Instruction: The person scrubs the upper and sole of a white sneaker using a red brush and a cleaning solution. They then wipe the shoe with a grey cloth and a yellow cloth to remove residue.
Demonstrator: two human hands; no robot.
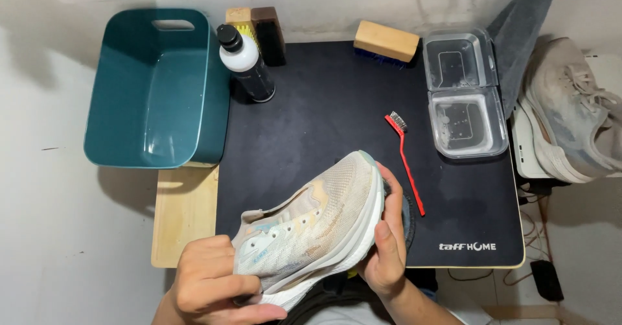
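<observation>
The sneaker point(317, 224), pale beige knit with a white sole and grimy patches, is held on its side above the near edge of the black mat point(324, 117) that covers the counter point(184, 215). The left hand point(210, 286) has its grip closed around the heel and collar, fingers curled over the opening. The right hand point(387, 244) grips the toe end, thumb on the sole edge and fingers wrapped behind; something dark sits behind those fingers, perhaps a cloth, though it is mostly hidden. Just beyond the right grip lies a red wire brush point(405, 163). Farther out from it stand a clear plastic box point(463, 92) and a wooden brush point(386, 41). Up from the left grip are a black bottle point(247, 62) and a teal basin point(155, 88). A second sneaker point(570, 114) rests well off to the right.
</observation>
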